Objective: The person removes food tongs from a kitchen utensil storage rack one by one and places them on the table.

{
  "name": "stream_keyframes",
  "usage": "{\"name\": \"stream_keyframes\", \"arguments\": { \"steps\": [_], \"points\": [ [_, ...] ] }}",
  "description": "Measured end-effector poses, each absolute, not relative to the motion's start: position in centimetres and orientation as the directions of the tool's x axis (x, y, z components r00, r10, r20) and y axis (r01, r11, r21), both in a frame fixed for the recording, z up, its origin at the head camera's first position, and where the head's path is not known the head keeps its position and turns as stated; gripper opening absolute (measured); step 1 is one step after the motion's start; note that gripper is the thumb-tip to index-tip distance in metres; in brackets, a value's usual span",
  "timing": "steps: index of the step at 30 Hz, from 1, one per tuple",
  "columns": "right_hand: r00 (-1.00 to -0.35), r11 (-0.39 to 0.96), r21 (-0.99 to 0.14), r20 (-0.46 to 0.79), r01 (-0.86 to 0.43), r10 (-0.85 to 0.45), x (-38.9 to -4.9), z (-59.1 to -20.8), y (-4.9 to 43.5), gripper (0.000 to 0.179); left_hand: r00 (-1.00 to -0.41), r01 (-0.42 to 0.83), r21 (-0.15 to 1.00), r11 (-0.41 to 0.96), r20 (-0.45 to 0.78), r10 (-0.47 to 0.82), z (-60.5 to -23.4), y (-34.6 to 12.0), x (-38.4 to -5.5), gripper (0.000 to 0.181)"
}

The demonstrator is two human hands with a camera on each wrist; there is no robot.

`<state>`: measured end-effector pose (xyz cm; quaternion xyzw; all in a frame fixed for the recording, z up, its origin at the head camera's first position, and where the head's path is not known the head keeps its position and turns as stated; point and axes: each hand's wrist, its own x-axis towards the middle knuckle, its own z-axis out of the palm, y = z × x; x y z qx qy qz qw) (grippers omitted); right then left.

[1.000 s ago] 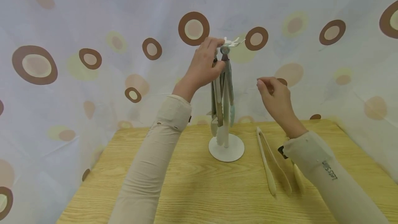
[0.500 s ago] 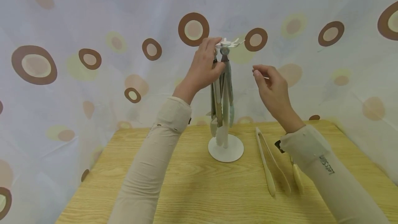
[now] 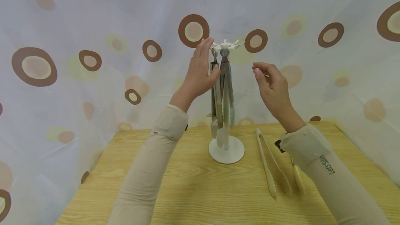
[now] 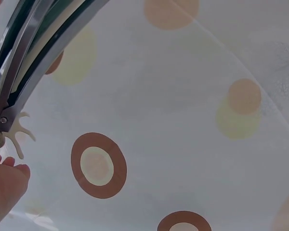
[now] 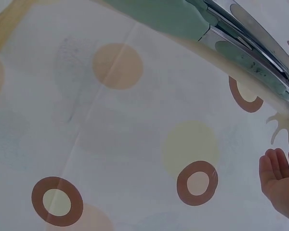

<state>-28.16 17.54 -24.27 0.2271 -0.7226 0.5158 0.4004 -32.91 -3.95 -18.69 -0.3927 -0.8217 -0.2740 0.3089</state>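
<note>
A white stand (image 3: pixel 226 150) with a ring of hooks at its top bears several tongs. One pair with metal arms (image 3: pixel 217 94) hangs on the left side; behind it, a pair with pale green tips (image 3: pixel 232 115) hangs near the pole. My left hand (image 3: pixel 200 72) is beside the upper part of the left tongs, fingers straight and upward; whether its thumb touches them is unclear. To the right of the stand, my right hand (image 3: pixel 273 86) is raised in the air, fingers loosely bent, holding nothing. Green-headed tongs (image 5: pixel 231 38) cross the right wrist view.
A beige pair of tongs (image 3: pixel 265 164) lies spread on the wooden table (image 3: pixel 187 190), right of the stand. Another pale utensil (image 3: pixel 298 178) lies beside it, partly behind the right sleeve. A patterned curtain (image 3: pixel 150 6) hangs behind.
My left hand has let go at the stand's top and drawn back slightly left, its fingers straightening. My right hand has risen a little and moved slightly left. The hung tongs stay put.
</note>
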Motion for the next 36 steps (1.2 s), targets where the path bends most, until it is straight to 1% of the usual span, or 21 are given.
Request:
{"name": "stream_keyframes", "arguments": {
  "steps": [5,11,13,20,25,28,32,36],
  "points": [
    [-0.552,0.346,-0.538,0.831,-0.769,0.064,-28.2,-24.1,17.5,0.028,-0.487,0.823,0.217,0.525,0.744,0.458,-19.5,-4.6,-33.0,0.066],
    [-0.526,0.352,-0.505,0.849,-0.788,0.040,-28.3,-23.8,17.3,0.030,-0.533,0.798,0.268,0.539,0.731,0.426,-20.5,-4.9,-32.6,0.070],
    [-0.512,0.355,-0.490,0.858,-0.796,0.036,-28.3,-23.6,17.2,0.030,-0.540,0.797,0.284,0.532,0.731,0.418,-20.7,-5.0,-32.5,0.071],
    [-0.454,0.373,-0.430,0.891,-0.822,0.026,-28.5,-22.7,16.8,0.032,-0.534,0.811,0.305,0.500,0.737,0.416,-22.0,-5.0,-32.1,0.073],
    [-0.418,0.392,-0.395,0.908,-0.831,0.028,-29.0,-21.7,16.8,0.033,-0.532,0.812,0.289,0.508,0.725,0.437,-23.2,-5.2,-32.2,0.072],
    [-0.410,0.386,-0.388,0.912,-0.837,0.029,-29.3,-20.9,17.0,0.033,-0.519,0.818,0.272,0.506,0.727,0.450,-23.7,-5.3,-32.2,0.071],
    [-0.425,0.394,-0.394,0.905,-0.830,0.008,-29.4,-19.7,16.9,0.035,-0.517,0.819,0.266,0.508,0.725,0.455,-24.2,-5.5,-32.2,0.072],
    [-0.514,0.380,-0.472,0.857,-0.795,-0.012,-29.3,-18.8,16.3,0.037,-0.531,0.814,0.274,0.513,0.708,0.465,-24.7,-5.6,-32.2,0.072]
  ]
}}
